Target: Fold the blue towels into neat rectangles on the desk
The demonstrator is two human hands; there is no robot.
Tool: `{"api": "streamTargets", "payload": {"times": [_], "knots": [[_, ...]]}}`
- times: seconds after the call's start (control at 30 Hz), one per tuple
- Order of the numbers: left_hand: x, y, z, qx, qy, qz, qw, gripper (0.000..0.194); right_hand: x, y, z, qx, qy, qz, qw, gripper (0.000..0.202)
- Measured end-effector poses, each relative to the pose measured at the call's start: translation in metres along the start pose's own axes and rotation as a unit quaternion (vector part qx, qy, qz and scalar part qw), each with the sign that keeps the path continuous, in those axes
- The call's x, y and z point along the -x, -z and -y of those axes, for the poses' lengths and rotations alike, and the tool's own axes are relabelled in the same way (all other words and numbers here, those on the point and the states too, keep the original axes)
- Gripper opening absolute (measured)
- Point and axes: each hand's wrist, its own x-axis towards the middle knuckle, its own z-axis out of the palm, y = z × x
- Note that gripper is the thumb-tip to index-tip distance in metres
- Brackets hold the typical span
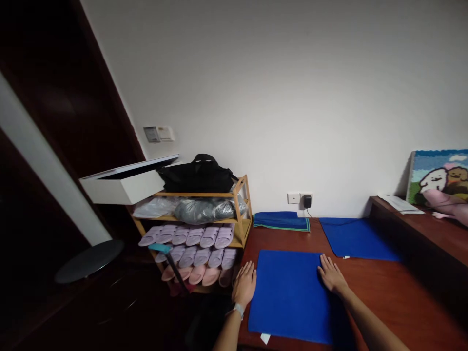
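Observation:
A blue cloth lies spread flat on the reddish-brown wooden table, with a small white tag at its near edge. My left hand rests flat by the cloth's left edge, its fingers stretched out and a watch on the wrist. On the other side, my right hand lies over the right edge near the far corner, fingers extended and slightly apart. Neither hand grips anything. Another blue cloth is laid out farther back to the right. Against the wall sits a folded blue cloth with green edging.
A wooden shoe rack with several slippers stands left of the table, topped by a black bag and a white box. A black plug adapter is in the wall socket. On the right, a raised ledge holds papers and a pink plush toy.

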Motion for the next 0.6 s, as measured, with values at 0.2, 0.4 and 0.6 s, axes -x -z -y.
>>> {"api": "streamTargets", "payload": {"times": [0.2,0.4,0.6], "knots": [[0.0,-0.005,0.0,0.016,0.002,-0.013,1.0,0.054,0.045,-0.015,-0.009,-0.001,0.033,-0.054,0.998,0.074],[-0.004,-0.009,0.005,0.021,0.001,-0.016,1.0,0.055,0.098,-0.034,-0.01,-0.009,0.031,-0.036,0.999,0.076],[-0.008,-0.006,0.007,0.021,-0.003,-0.01,1.0,0.057,0.106,-0.021,0.001,-0.018,0.027,-0.044,0.999,0.073]]}}
